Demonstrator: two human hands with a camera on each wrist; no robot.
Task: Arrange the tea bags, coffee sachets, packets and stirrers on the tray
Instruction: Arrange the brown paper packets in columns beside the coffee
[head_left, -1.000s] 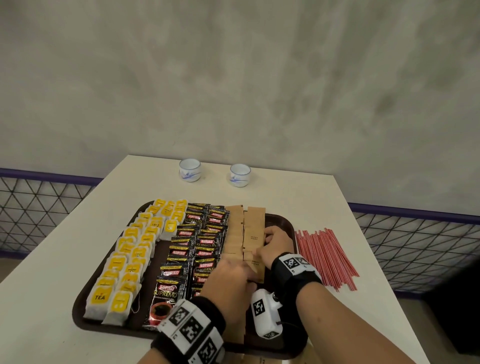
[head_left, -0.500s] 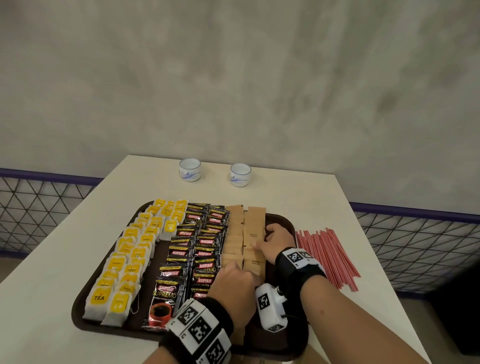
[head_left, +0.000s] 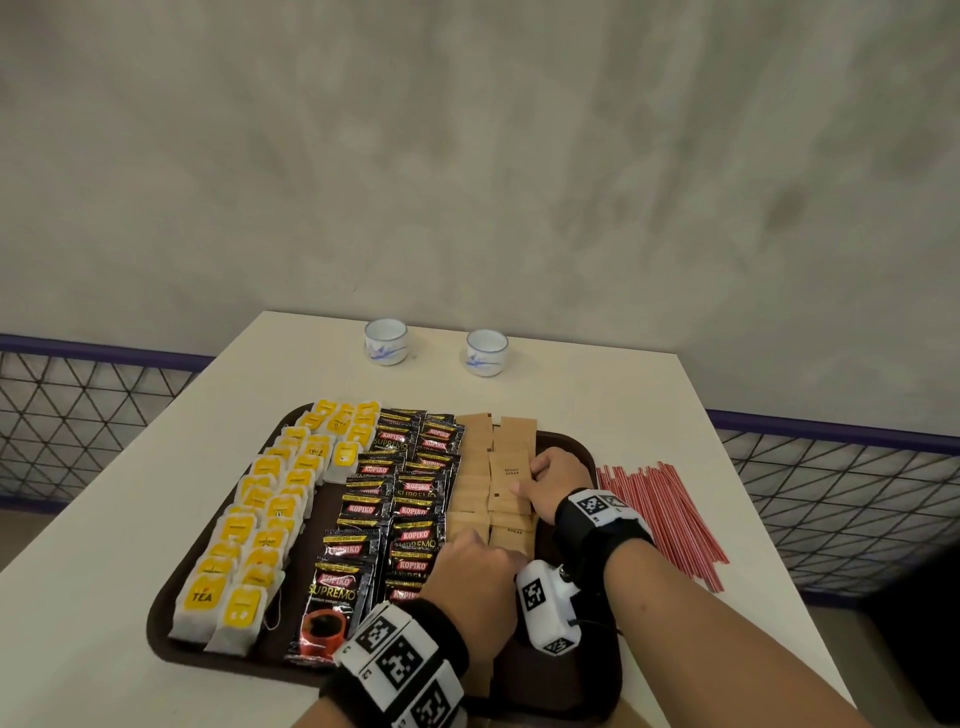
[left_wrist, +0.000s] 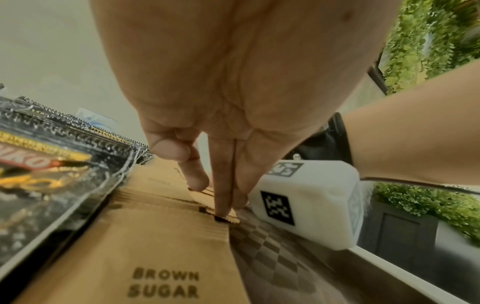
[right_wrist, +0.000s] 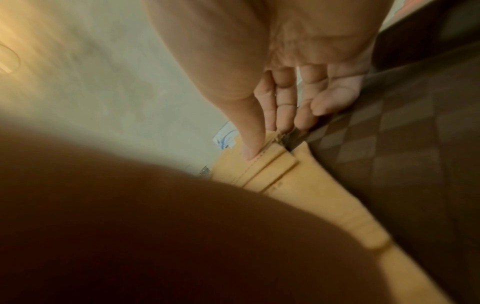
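Tray (head_left: 161, 618): sugar packets (head_left: 511, 470) under fingers (left_wrist: 223, 197)

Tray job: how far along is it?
Done, by the look of it: tea bags and coffee sachets lie in rows on the tray. In hand: both hands, left and right, are on the sugar packets. Left: the stirrers lie on the table beside the tray.

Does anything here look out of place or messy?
Yes: the red stirrers lie in a loose fan on the table, right of the tray, not on it. The far brown sugar packets poke over the tray's far rim.
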